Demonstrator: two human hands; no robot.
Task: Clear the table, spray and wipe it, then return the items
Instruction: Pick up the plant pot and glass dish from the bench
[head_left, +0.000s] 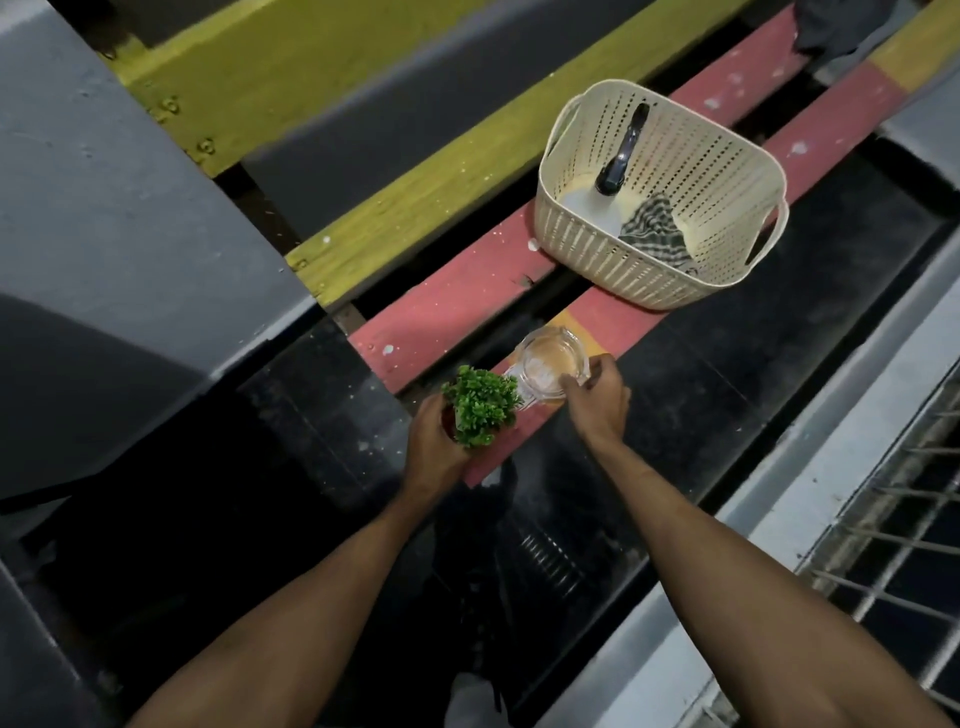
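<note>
My left hand grips a small potted plant with bright green leaves, held just above the near end of a red plank. My right hand is closed around a clear glass jar, seen from above, right beside the plant. Farther along the red planks stands a cream perforated basket. Inside it lie a spray bottle with a black trigger head and a green-and-white checked cloth.
The surface is made of red and yellow slats with dark gaps between them. Grey panels lie at the left, a dark floor below. A grey ledge and a metal grille run along the right.
</note>
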